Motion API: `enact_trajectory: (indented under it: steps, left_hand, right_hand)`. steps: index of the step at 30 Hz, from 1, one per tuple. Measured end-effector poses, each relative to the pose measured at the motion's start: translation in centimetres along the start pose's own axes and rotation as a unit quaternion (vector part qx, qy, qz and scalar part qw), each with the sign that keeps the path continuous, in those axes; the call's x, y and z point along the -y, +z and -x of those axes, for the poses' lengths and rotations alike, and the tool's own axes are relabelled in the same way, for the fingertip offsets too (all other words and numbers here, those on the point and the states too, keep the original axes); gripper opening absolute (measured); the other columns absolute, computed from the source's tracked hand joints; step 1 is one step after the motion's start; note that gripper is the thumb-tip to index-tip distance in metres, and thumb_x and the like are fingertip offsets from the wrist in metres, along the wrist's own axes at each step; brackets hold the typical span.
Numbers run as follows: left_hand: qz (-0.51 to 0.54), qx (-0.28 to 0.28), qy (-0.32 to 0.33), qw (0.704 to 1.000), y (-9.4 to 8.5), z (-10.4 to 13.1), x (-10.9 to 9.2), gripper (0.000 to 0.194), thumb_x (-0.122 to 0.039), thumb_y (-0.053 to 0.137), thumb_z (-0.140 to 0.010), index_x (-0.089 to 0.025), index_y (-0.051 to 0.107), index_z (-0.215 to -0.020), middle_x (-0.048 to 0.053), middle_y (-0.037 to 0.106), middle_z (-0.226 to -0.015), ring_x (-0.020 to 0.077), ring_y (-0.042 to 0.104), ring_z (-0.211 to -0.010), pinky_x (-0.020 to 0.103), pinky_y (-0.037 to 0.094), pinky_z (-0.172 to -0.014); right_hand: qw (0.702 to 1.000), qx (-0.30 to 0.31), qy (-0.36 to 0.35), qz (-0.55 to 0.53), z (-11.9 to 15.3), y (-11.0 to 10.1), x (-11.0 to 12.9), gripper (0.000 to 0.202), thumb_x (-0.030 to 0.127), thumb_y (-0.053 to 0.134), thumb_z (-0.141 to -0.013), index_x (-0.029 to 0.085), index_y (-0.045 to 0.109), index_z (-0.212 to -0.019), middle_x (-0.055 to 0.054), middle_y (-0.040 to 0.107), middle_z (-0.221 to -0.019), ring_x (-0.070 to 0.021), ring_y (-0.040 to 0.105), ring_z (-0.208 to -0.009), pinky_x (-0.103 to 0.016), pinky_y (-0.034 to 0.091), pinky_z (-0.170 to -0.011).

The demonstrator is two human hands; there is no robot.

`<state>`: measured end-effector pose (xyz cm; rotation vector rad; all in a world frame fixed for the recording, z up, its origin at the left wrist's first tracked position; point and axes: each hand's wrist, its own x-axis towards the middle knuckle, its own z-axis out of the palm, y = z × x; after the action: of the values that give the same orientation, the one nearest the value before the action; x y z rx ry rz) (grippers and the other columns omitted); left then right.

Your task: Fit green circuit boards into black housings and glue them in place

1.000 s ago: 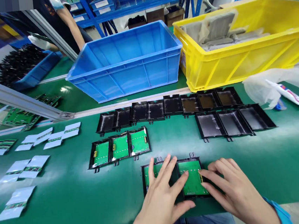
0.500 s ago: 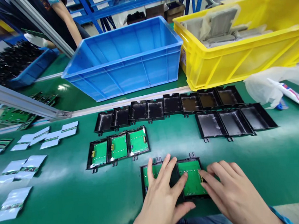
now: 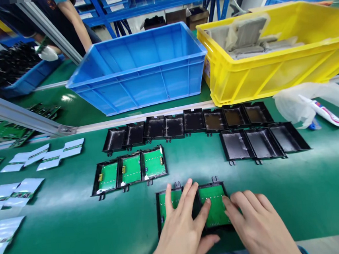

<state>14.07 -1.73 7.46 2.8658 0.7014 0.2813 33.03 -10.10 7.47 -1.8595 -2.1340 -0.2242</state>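
Note:
A black plastic case with a green circuit board (image 3: pixel 215 208) in it lies close in front of me. My left hand (image 3: pixel 184 221) is spread open, its index fingertip pressed on this board. The other fingers reach over a second case with a green board (image 3: pixel 162 207), largely hidden under the hand. My right hand (image 3: pixel 252 215) is curled at the first board's right edge, thumb and index finger closed on that edge. Its fingers hide what lies under them there. Three more filled cases (image 3: pixel 131 168) stand in a row behind my left hand.
Hollow black cases (image 3: pixel 173 125) line the back, with several more (image 3: pixel 237 144) at right. A blue bin (image 3: pixel 141 85) and a yellow bin (image 3: pixel 272 73) stand behind. White-wrapped small boards (image 3: pixel 22 191) lie left; a tube (image 3: pixel 325 112) and plastic film lie right. A co-worker's gloved hand (image 3: pixel 47 53) is beyond.
The view has shifted slightly. My right fingertips now cover the yellow part at the board's right edge, which showed between them before. My left hand keeps its place on the board.

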Motion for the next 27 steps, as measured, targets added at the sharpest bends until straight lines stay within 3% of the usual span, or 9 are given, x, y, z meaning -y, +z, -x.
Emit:
enact_trajectory:
  steps: [6, 11, 20, 23, 27]
  left_hand:
    - [-0.015, -0.028, -0.004, 0.999, 1.6, 0.5, -0.2, 0.059, -0.061, 0.052, -0.092, -0.020, 0.056, -0.134, 0.026, 0.049, -0.143, 0.0381, 0.039, -0.142, 0.075, 0.016, -0.112]
    - [-0.025, -0.030, -0.004, 0.999, 2.1, 0.7, -0.3, 0.060, -0.061, 0.054, -0.091, -0.019, 0.055, -0.134, 0.026, 0.047, -0.144, 0.0373, 0.036, -0.143, 0.072, 0.012, -0.115]
    - [-0.010, 0.009, 0.008, 1.000, 0.0, -0.3, 0.0, 0.055, -0.056, 0.051, -0.094, -0.018, 0.057, -0.132, 0.027, 0.054, -0.138, 0.0398, 0.046, -0.137, 0.073, 0.035, -0.104]
    - [0.032, 0.020, -0.010, 0.999, -0.8, -0.5, 0.5, 0.054, -0.057, 0.051, -0.094, -0.018, 0.056, -0.131, 0.021, 0.058, -0.135, 0.0401, 0.044, -0.138, 0.075, 0.029, -0.107]
    - [0.080, 0.039, -0.052, 0.995, -1.7, -1.2, 0.7, 0.049, -0.043, 0.048, -0.098, -0.016, 0.049, -0.138, 0.013, 0.062, -0.133, 0.0333, 0.042, -0.140, 0.069, 0.014, -0.118]
  right_hand:
    - [1.000, -0.005, 0.017, -0.009, 0.3, 0.3, 0.2, 0.033, 0.001, 0.044, -0.080, 0.008, 0.071, -0.099, -0.006, 0.056, -0.077, -0.0216, 0.044, -0.071, -0.035, 0.030, -0.065]
    - [1.000, -0.003, 0.027, 0.000, 0.4, 0.4, 0.4, 0.032, 0.001, 0.044, -0.081, 0.008, 0.069, -0.100, -0.007, 0.056, -0.077, -0.0225, 0.044, -0.071, -0.035, 0.029, -0.064]
    - [0.999, 0.006, 0.031, 0.011, 0.4, 0.5, 0.5, 0.032, 0.000, 0.043, -0.083, 0.012, 0.064, -0.102, -0.006, 0.056, -0.078, -0.0217, 0.046, -0.070, -0.035, 0.031, -0.065]
    - [1.000, 0.011, 0.028, 0.004, 0.4, 0.5, 0.4, 0.031, 0.000, 0.043, -0.082, 0.011, 0.066, -0.099, -0.006, 0.055, -0.076, -0.0214, 0.045, -0.069, -0.035, 0.030, -0.064]
    - [1.000, 0.012, 0.021, 0.002, 0.3, 0.5, 0.2, 0.032, 0.000, 0.041, -0.084, 0.009, 0.068, -0.100, -0.006, 0.054, -0.076, -0.0219, 0.045, -0.069, -0.035, 0.030, -0.065]
